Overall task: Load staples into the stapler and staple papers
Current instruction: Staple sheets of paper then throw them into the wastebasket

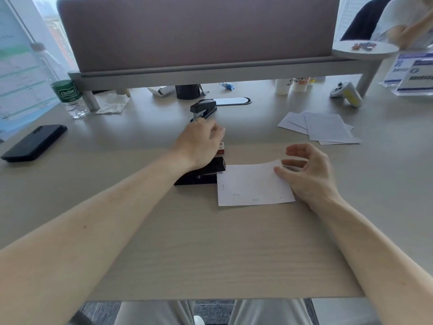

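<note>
**One head-worn view, angled down**

The scene is seen from a single wide-angle camera worn on the head, aimed forward and down. The worktop (210, 254) is viewed from close above, its near edge low in frame. Straight lines are bowed toward the borders.

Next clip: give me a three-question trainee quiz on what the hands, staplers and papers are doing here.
1. True or false: the left hand rests above the near stapler.
2. Which hand touches the paper sheet? A left, B right, C both.
3. Fill in: a second stapler stands ___ from the person than the near one.

Key: 1 true; 2 B, the right hand touches its right edge; 3 farther.
</note>
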